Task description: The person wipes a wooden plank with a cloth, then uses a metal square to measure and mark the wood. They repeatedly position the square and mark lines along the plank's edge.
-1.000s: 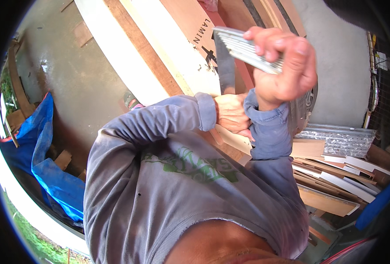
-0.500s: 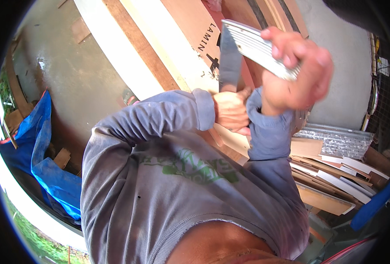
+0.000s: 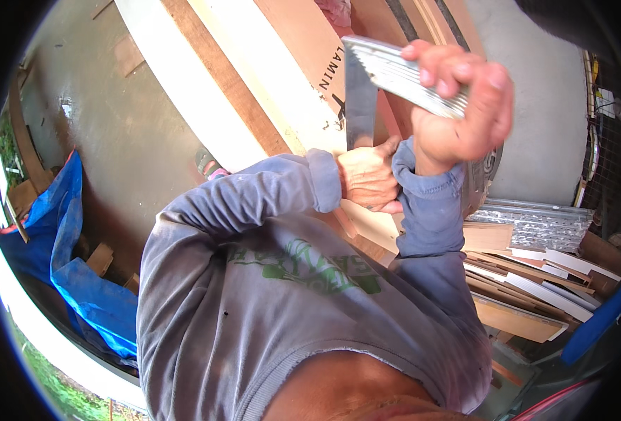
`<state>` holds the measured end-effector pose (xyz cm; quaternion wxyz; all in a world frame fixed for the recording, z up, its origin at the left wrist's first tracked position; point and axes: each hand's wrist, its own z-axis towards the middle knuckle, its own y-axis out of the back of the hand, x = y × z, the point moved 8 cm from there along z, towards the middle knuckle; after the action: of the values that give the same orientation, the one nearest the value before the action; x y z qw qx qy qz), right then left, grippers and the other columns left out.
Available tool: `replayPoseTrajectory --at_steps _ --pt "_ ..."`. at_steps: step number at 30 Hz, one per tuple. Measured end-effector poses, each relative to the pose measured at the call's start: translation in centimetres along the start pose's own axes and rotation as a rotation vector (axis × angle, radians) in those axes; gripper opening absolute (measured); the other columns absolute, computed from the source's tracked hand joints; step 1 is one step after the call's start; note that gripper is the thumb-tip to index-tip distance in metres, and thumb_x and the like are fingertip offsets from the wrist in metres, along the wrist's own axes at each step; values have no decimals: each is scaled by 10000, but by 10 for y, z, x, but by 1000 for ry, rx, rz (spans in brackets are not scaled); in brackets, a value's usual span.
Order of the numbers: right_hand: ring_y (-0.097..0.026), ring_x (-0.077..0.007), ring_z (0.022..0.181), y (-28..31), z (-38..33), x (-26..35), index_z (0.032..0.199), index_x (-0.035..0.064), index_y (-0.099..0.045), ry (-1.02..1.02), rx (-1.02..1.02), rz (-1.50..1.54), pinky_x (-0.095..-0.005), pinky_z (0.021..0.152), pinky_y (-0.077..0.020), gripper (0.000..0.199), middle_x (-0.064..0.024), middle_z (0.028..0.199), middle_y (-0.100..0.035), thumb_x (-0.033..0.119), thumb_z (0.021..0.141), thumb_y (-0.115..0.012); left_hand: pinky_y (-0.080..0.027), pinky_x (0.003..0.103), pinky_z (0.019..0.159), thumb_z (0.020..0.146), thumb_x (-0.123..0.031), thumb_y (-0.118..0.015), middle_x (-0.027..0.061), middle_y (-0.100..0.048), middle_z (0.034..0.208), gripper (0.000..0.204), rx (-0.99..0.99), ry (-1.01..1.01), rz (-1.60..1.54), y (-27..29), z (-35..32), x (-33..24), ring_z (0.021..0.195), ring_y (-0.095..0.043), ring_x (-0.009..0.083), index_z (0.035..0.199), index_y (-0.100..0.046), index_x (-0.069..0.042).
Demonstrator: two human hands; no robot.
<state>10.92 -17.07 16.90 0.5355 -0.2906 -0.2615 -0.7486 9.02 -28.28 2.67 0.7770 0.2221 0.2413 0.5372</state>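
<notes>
My right hand is raised, its fingers and thumb closed round one end of a short white ridged piece. Its other end points to the upper left and shows a toothed edge. Below that end stands a flat dark-grey metal blade, which meets or overlaps the ridged piece; I cannot tell whether the two are joined. My left hand is closed at the blade's lower end, with the thumb up, close to my right cuff. Its palm and whatever grip it holds are hidden.
Long boards and cartons lie ahead. To the right are stacked offcuts and a silvery bundle. A blue tarp hangs at the left over the grey floor. Near my left sleeve a foot in a sandal shows.
My right hand and the ridged piece have shifted slightly left, and the piece has tilted. The grey blade looks narrower. My left hand has barely moved; more of the sandalled foot shows.
</notes>
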Motion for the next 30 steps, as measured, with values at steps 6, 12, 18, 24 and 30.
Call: replayPoseTrajectory --at_steps 6,12,18,24,30 --pt "-552 -227 620 -12 20 7 891 -48 -542 223 35 65 -497 646 -561 275 -117 679 -523 133 1074 -443 -397 474 790 988 -514 -418 39 -558 533 615 -64 -65 128 19 2 19 533 -506 249 508 -487 -137" --pt "-505 -199 590 1 18 -4 891 -26 -536 139 -35 -16 -501 627 -563 312 -94 672 -497 187 1085 -415 -370 391 640 985 -496 -412 43 -514 477 618 -94 -94 77 22 -7 19 440 -471 244 494 -486 -129" --pt "-505 -224 592 -19 9 -28 891 -23 -567 127 16 -51 -516 621 -555 317 -100 680 -491 184 1071 -409 -488 448 758 952 -496 -437 65 -554 520 578 -125 -28 1 28 -14 18 526 -547 280 546 -547 -100" --pt "-541 -215 628 -24 12 -38 861 -46 -568 99 47 -11 -521 648 -568 330 -108 671 -518 181 1070 -450 -522 473 828 921 -467 -465 100 -608 573 542 -163 -18 -80 20 -15 24 586 -615 287 570 -610 -79" --pt "-535 -224 628 -14 28 -12 858 -20 -578 102 34 45 -514 670 -564 357 -97 659 -504 213 1081 -425 -461 451 838 972 -468 -434 37 -528 468 633 -57 -91 39 26 -2 27 483 -521 261 449 -541 -127"
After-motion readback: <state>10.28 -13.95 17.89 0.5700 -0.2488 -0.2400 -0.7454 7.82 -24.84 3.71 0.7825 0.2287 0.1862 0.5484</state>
